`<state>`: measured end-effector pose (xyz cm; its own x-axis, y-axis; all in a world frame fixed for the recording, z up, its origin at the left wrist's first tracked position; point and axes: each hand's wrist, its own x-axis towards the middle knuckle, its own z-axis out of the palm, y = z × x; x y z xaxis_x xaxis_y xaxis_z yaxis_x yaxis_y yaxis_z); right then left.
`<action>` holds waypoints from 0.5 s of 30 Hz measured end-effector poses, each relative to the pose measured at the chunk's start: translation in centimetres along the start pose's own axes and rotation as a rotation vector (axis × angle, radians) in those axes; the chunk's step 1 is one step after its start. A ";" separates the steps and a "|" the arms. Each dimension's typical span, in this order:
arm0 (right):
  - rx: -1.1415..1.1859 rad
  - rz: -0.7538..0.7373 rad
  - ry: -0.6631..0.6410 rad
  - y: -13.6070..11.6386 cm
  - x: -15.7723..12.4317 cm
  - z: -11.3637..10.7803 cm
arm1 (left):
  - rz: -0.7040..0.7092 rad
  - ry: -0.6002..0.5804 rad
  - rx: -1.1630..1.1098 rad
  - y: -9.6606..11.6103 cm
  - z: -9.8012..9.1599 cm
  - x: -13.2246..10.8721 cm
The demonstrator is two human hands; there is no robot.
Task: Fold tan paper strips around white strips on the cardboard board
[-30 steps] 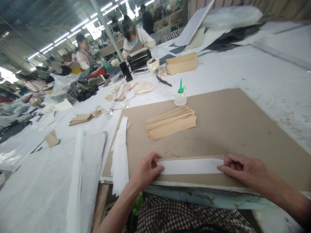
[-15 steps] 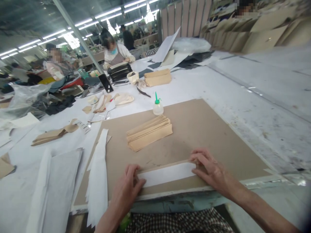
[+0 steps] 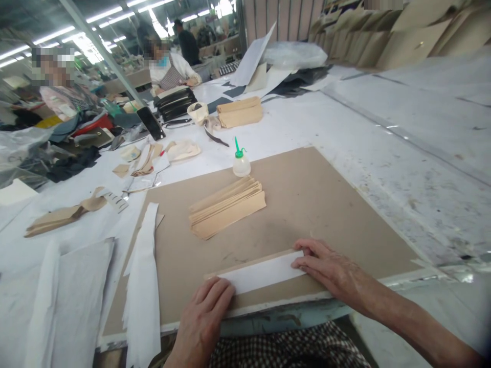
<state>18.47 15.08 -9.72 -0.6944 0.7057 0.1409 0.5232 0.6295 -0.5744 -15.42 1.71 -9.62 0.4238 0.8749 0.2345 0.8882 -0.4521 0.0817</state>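
A long white strip lies over a tan strip, whose upper edge shows along the far side. Both rest near the front edge of a brown board. My left hand lies on the left end with its fingers stretched out and close together; its thumb is hidden. At the right end, my right hand holds the white strip between thumb and fingers. Beyond the strips is a fanned stack of tan pieces. A squeeze bottle with a green nozzle stands behind that stack.
Overlapping white strips hang over the board's left front edge. Grey-white sheets lie farther left. A phone, dark stacked pieces and tan folded pieces sit farther back. Co-workers are across the table.
My left hand has gone from pinching the strip's left end to lying flat on it. My right fingers have shifted slightly inward. The view has turned a little to the right.
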 end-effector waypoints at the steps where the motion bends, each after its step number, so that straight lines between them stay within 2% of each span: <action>1: 0.006 0.002 -0.009 -0.1 -0.1 -0.2 | 0.003 -0.009 0.001 -0.1 0.1 -0.2; 6: 0.066 0.025 0.038 0.2 -0.6 -1.2 | 0.004 -0.027 0.022 -0.1 0.4 -0.4; 9: 0.065 0.090 0.074 0.3 -1.0 -1.4 | 0.033 -0.007 0.058 -0.2 0.4 -0.5; 12: -0.037 0.158 0.263 -0.5 -1.6 -1.1 | 0.074 0.043 0.119 -0.5 0.4 -0.7; 14: -0.114 0.127 0.365 -2.0 -2.0 -0.3 | 0.095 0.064 0.171 -0.4 0.7 -0.5; 15: -0.137 0.090 0.366 -2.9 -2.1 0.3 | 0.103 0.077 0.197 -0.1 1.0 -0.2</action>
<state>18.28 11.66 -8.60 -0.4337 0.8137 0.3871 0.6524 0.5799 -0.4879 -15.45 1.75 -10.62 0.5061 0.8064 0.3059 0.8616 -0.4892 -0.1356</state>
